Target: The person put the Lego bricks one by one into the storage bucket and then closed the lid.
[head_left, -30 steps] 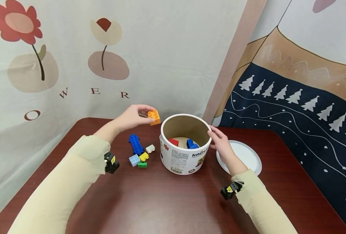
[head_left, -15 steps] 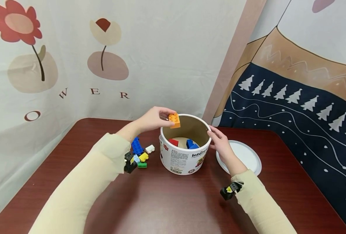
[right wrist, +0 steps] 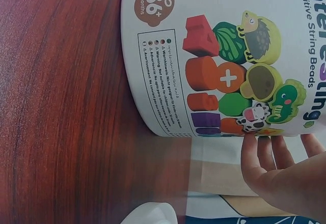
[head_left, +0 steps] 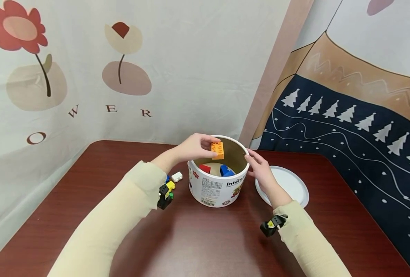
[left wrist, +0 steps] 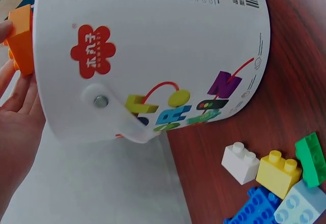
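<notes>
My left hand (head_left: pixel 193 148) pinches an orange toy brick (head_left: pixel 217 151) between thumb and fingers, inside the mouth of a round white bucket (head_left: pixel 213 190). In the left wrist view the orange brick (left wrist: pixel 21 39) shows just past the bucket's rim, with part of the hand hidden behind the wall. At the bucket's right side, my right hand (head_left: pixel 263 171) grips the rim, its thumb over the top and fingers along the outside. On the bucket floor lie a red brick (head_left: pixel 205 168) and blue bricks (head_left: pixel 227 171).
Left of the bucket lie a white brick (left wrist: pixel 240 163), a yellow brick (left wrist: pixel 278 174), a green brick (left wrist: pixel 311 159), a light blue brick (left wrist: pixel 300 207) and a dark blue studded piece (left wrist: pixel 254 210). A white lid (head_left: pixel 291 184) rests on the table at right.
My left hand has carried the orange brick rightward, from beside the bucket to its mouth, then slightly lower. The right hand stays on the rim.
</notes>
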Motion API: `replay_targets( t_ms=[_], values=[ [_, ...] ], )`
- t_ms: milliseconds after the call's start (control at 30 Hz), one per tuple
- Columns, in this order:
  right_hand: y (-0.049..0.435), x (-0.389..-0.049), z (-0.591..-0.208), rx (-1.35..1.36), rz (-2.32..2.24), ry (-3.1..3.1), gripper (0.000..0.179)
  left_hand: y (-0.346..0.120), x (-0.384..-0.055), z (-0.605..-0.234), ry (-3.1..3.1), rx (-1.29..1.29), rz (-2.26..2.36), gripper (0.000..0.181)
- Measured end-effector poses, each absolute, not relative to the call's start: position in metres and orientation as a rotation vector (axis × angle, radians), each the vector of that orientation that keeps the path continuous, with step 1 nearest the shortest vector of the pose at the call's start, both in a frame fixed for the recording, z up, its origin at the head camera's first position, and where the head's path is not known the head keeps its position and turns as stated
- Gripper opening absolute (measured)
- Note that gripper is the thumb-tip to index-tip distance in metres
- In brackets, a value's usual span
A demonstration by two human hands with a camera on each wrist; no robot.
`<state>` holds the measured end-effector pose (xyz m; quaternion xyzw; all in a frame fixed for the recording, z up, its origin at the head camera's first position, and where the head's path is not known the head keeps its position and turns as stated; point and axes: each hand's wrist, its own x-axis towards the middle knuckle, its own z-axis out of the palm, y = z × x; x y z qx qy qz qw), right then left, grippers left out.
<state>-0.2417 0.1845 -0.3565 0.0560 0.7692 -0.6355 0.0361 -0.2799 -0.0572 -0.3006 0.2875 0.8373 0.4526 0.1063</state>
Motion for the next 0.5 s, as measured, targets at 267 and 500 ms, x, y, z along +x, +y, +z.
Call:
replay_targets(
  t_ms=[267, 500],
  values=[
    [0.183, -0.243, -0.358, 0.161, -1.952, 2.364, 0.048, -0.068, -0.28, -0.306, 2.48, 0.877, 1.339, 0.049],
    [0.185, -0.243, -0.358, 0.163, -1.946, 2.369, 0.047, -0.102, -0.285, -0.31, 2.592, 0.785, 1.395, 0.045]
  ],
)
